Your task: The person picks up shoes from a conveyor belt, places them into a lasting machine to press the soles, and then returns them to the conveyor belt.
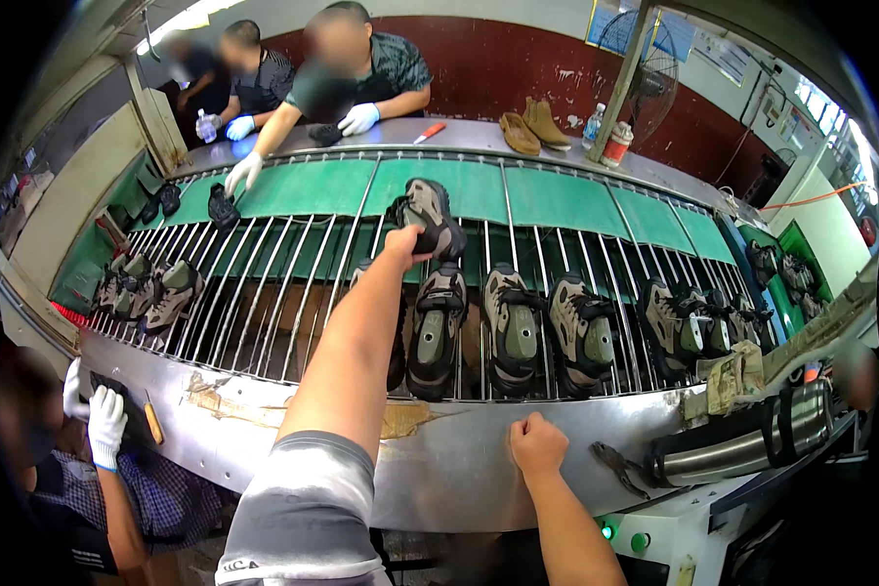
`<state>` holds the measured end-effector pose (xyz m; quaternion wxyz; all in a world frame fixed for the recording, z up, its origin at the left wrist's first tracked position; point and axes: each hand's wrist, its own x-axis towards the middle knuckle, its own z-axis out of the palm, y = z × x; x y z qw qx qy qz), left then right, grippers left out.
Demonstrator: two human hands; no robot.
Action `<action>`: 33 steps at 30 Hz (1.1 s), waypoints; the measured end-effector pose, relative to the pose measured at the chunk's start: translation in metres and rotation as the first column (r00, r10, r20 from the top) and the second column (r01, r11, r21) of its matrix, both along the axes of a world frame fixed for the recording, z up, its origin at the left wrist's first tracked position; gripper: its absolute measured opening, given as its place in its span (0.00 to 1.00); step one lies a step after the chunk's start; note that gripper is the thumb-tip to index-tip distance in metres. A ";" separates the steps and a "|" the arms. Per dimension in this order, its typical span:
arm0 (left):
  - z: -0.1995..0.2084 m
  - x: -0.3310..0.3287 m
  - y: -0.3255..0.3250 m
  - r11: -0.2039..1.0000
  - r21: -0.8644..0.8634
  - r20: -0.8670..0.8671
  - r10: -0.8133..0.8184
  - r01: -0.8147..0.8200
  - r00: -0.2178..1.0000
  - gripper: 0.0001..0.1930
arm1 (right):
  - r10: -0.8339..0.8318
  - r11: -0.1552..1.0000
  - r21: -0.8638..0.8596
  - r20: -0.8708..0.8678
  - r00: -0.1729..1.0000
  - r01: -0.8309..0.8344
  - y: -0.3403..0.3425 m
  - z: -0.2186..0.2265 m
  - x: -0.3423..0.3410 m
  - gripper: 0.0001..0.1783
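Note:
My left arm reaches out over the roller conveyor (273, 293), and my left hand (407, 246) is closed on a grey-and-black shoe (430, 210), held above the rollers near the far green strip. Below it, several similar shoes stand in a row, among them a shoe (438, 332) with a green last inside, another lasted shoe (511, 332) and a third (581, 337). Close to me, my right hand (538, 444) is curled into a fist over the metal ledge (439, 469), with nothing showing in it.
Across the conveyor, a co-worker's gloved hand (244, 174) is at a black shoe (223, 208). More shoes (171, 293) stand at the left and others (669, 327) at the right. A steel flask (742, 439) and pliers (620, 466) lie on the ledge. Another gloved person (107, 425) sits at lower left.

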<state>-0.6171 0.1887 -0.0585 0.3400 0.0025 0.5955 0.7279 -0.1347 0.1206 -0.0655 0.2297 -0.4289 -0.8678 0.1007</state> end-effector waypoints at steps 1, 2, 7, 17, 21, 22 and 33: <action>-0.003 0.006 -0.002 0.997 -0.064 -0.018 -0.031 0.029 0.999 0.18 | -0.009 1.000 0.006 0.019 1.000 0.009 -0.001 -0.001 0.003 0.10; -0.001 0.009 0.000 0.997 -0.078 -0.017 -0.014 0.012 1.000 0.18 | -0.019 1.000 0.014 0.038 0.999 0.019 0.000 -0.001 0.004 0.10; -0.013 0.018 0.008 0.986 -0.063 -0.055 0.153 -0.157 0.987 0.39 | 0.005 1.000 0.017 0.015 1.000 -0.006 -0.002 -0.001 0.002 0.09; -0.009 0.030 0.008 0.945 0.127 -0.028 0.306 -0.300 0.952 0.36 | 0.013 0.999 -0.038 0.002 1.000 -0.013 -0.006 0.003 0.004 0.11; 0.031 0.052 -0.008 0.934 0.349 0.071 0.057 -0.079 0.996 0.20 | -0.006 1.000 -0.014 0.008 1.000 0.006 -0.005 0.002 0.006 0.11; 0.045 0.062 -0.021 0.924 0.381 0.044 0.002 -0.019 0.999 0.14 | -0.002 1.000 -0.022 0.012 1.000 0.002 -0.006 0.003 0.006 0.11; 0.168 0.283 -0.258 0.780 0.493 -0.067 -0.408 0.386 0.911 0.29 | -0.135 0.429 -0.878 -0.293 0.947 -0.210 -0.001 0.008 0.021 0.23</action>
